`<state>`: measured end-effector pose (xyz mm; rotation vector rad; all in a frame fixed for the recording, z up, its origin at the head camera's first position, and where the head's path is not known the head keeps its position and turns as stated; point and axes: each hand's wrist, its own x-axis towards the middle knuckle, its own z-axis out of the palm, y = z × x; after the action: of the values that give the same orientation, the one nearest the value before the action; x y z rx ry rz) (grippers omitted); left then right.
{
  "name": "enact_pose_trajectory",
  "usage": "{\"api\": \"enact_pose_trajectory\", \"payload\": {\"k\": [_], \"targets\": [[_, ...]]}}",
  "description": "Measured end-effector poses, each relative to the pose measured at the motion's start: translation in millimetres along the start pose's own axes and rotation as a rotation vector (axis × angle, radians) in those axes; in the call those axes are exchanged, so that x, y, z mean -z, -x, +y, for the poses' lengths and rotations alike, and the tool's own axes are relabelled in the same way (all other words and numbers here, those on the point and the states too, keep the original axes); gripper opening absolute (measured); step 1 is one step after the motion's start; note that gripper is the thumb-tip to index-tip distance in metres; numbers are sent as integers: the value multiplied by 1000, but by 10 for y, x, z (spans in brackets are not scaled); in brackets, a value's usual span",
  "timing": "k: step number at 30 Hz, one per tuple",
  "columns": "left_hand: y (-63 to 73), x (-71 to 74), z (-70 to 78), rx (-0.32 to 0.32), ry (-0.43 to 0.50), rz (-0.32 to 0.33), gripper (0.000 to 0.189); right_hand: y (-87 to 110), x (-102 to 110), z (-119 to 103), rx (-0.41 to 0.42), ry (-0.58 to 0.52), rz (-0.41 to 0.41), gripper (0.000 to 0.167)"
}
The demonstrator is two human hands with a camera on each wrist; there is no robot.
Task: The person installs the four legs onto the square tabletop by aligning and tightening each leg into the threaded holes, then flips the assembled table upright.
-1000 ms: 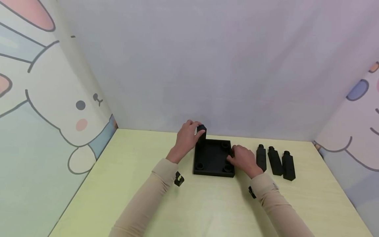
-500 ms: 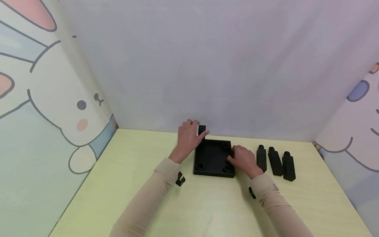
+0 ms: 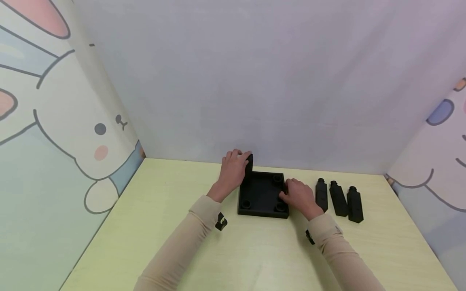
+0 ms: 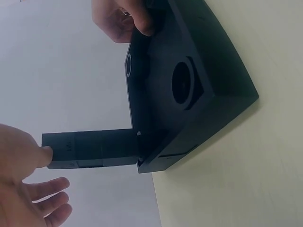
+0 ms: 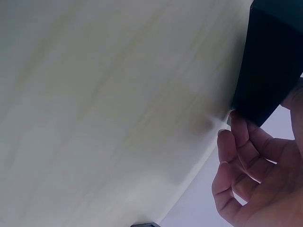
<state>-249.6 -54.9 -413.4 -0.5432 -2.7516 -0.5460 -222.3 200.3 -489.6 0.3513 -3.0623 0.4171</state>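
A square black base with raised edges and round corner sockets lies on the table. In its back left corner stands a black block-shaped leg, upright. My left hand pinches the top end of this leg between thumb and fingers; in the left wrist view the leg meets the corner socket, and the other fingers stay off it. On the opposite side, my right hand grips the base's right edge, thumb inside and fingers outside. The right wrist view shows the fingers at the base's dark outer wall.
Three loose black legs with narrow necked ends, a left one, a middle one and a right one, lie to the right of the base. A pale wall rises behind the table's back edge.
My left thumb and fingers have shifted round the leg's top, and the leg shows a different face, as if turned in place. My right hand and the base have stayed put.
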Motion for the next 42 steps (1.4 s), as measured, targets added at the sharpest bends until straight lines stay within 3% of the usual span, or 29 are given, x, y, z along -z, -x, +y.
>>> {"api": "enact_pose_trajectory", "payload": {"k": [6, 12, 17, 22, 28, 33, 37, 42], "targets": [[15, 2, 2, -5, 32, -3, 38, -8, -15, -7, -4, 5, -7, 24], [-33, -12, 19, 77, 61, 34, 48, -10, -27, -1, -4, 5, 8, 25], [-41, -22, 19, 111, 36, 79, 43, -1, -52, -2, 1, 6, 5, 27], [-57, -10, 28, 94, 48, 19, 38, 12, -36, -20, -6, -4, 1, 26], [-94, 16, 57, 35, -26, -60, 34, 6, -9, -2, -23, -12, -10, 26], [-105, 42, 70, 48, 21, -91, 35, -10, -15, 14, -32, -23, -22, 28], [-107, 42, 75, 112, 100, -69, 39, -10, -20, 16, -36, -31, -25, 27], [-94, 48, 95, 149, 77, -13, 44, -10, -15, 4, -43, -41, -29, 25]]}}
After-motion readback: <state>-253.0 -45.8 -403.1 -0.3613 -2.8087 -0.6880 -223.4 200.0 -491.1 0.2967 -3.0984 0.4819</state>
